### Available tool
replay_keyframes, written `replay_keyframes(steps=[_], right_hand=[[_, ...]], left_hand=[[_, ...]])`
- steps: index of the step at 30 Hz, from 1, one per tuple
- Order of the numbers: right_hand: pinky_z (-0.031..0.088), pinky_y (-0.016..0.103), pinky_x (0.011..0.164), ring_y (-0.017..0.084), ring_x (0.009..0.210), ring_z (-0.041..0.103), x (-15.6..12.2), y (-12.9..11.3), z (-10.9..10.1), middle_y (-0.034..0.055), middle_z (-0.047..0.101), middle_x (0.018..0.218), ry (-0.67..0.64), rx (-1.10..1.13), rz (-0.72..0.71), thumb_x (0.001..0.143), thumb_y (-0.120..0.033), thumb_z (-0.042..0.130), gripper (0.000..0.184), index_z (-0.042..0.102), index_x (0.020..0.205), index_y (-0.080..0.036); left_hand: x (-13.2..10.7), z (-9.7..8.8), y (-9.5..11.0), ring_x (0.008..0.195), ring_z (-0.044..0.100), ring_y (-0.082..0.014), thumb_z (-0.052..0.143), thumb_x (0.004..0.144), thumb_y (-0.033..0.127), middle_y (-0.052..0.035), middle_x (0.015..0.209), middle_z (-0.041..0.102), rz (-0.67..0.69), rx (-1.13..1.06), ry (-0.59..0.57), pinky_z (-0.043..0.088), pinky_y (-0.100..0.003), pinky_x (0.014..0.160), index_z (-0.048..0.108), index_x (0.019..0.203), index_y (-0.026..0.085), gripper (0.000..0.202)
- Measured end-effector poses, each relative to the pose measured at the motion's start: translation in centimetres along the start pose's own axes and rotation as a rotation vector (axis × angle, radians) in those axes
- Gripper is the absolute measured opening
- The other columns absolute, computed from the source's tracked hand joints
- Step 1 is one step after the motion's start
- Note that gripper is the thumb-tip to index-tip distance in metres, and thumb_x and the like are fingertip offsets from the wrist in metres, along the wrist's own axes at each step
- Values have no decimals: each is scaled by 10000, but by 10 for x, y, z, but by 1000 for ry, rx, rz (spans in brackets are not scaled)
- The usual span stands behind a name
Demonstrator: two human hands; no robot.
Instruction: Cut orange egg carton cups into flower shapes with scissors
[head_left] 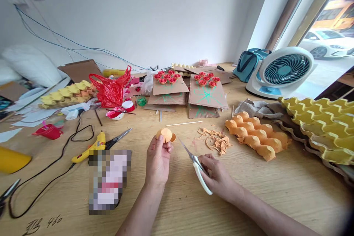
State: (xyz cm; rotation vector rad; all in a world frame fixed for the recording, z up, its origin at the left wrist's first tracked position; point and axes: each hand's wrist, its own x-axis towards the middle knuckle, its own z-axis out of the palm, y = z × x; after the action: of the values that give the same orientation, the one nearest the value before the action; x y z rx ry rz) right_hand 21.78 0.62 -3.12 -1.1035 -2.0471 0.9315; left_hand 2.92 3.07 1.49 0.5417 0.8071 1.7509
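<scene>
My left hand pinches an orange egg-carton cup between thumb and fingers, held above the table. A second small orange cup shows at its right side, partly hidden. My right hand is closed round the white handles of a pair of scissors, whose blades point up and left toward the cup. Orange carton scraps lie in a loose heap beyond the scissors. To the right of them rests an orange egg-carton piece with several bumps.
Cardboard sheets with red flowers stand at the back. Yellow egg trays and a white fan are on the right. A yellow glue gun, black scissors, a red bag and a paint bowl lie left.
</scene>
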Motion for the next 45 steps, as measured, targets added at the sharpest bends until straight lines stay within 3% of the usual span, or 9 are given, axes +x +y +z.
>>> replay_keyframes(steps=[7,12,15,18,23,28,32,39,45], right_hand=[[358,277,622,151,684,435,2,1,-8,-6,503,745,52,372,112,932,-435,559,248,555,853,-200],[384,269,632,152,725,476,3,2,-11,13,593,865,38,691,166,888,-507,668,362,574,1094,-225],[422,283,681,160,767,515,3,4,-10,20,621,923,95,837,232,824,-483,759,407,596,1108,-243],[434,294,721,166,784,536,4,6,-7,3,620,880,164,990,268,782,-453,807,428,610,1112,-264],[454,326,770,197,834,595,5,2,-8,6,650,912,121,1140,287,759,-412,828,427,591,1087,-274],[477,356,777,215,817,634,6,-5,-13,5,665,916,48,1234,262,784,-379,809,395,555,1068,-273],[486,349,749,207,794,630,8,-6,-16,1,663,889,100,1264,251,778,-378,813,387,551,1040,-267],[450,318,717,182,768,569,8,0,-16,-9,614,850,208,1122,259,738,-405,841,446,557,1046,-252],[447,318,713,182,782,540,8,0,-16,-2,581,873,265,1022,242,762,-434,814,459,528,1075,-259]], left_hand=[[-5,-1,-14,596,489,-65,871,685,386,18,754,592,-125,28,-25,406,-189,510,671,800,154,327],[-18,4,-23,589,451,-65,838,727,422,19,719,565,-248,100,-158,385,-199,533,618,722,147,352],[-24,5,-26,606,430,-72,796,773,448,13,691,545,-311,148,-279,359,-202,548,580,684,145,383],[-27,5,-28,609,413,-72,796,769,460,9,695,548,-345,183,-322,328,-202,549,555,673,148,406],[-31,6,-29,604,398,-77,787,756,519,12,662,513,-406,239,-384,314,-213,556,553,658,146,452],[-33,5,-34,611,434,-78,739,807,526,-12,729,556,-461,213,-400,336,-219,562,658,785,127,408],[-31,2,-37,615,485,-83,768,793,483,-12,744,571,-549,159,-396,370,-226,577,689,860,125,373],[-28,0,-35,601,484,-80,786,796,412,2,667,565,-567,166,-373,372,-205,561,659,751,130,312],[-29,2,-33,646,533,-87,816,769,356,-14,703,606,-610,125,-394,431,-201,613,718,850,125,264]])
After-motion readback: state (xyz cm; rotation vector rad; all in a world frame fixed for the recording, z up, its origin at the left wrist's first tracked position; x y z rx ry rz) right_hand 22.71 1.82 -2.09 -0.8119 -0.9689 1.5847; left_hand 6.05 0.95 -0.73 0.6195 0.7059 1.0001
